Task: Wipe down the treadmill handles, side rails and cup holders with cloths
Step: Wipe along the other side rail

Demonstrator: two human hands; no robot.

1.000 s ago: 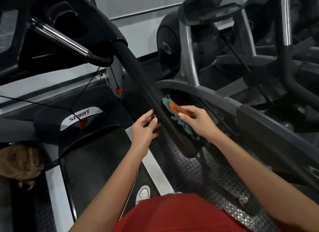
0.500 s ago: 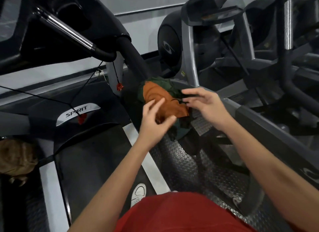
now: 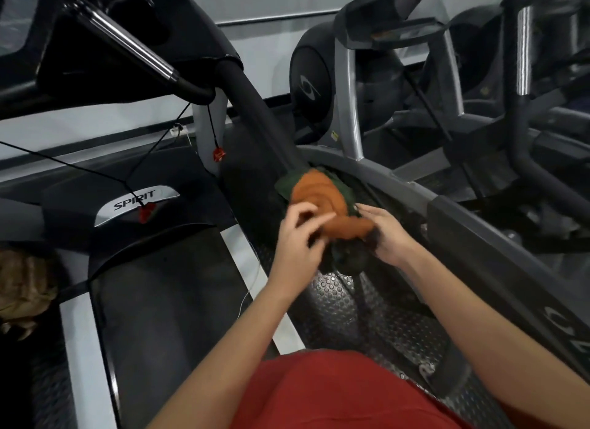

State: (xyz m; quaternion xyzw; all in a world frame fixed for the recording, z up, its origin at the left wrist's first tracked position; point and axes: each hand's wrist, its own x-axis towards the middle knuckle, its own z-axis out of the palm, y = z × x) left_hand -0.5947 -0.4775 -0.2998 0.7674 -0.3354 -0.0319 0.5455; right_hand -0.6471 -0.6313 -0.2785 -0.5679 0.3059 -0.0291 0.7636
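A bunched orange cloth [image 3: 319,199] with a dark green cloth [image 3: 285,183] under it is draped over the lower end of the treadmill's black padded right handle [image 3: 255,109]. My left hand [image 3: 297,240] has its curled fingers on the near left edge of the orange cloth. My right hand [image 3: 386,234] grips the cloths from the right side, thumb on the orange fabric. The cloths are motion-blurred. A chrome grip bar [image 3: 127,42] runs across the console at upper left. The handle's end is hidden under the cloths.
The treadmill belt [image 3: 166,301] and silver side rail [image 3: 255,269] lie below left, with a red safety clip [image 3: 218,154] hanging on a cord. An elliptical machine [image 3: 367,87] stands close on the right. Studded rubber flooring [image 3: 344,304] lies between the machines. A tan bundle [image 3: 22,285] sits at far left.
A second ago my right hand rubbed the cloth along the handle's far side. Since then the cloths were bunched over the handle's end, and both hands closed in on them.
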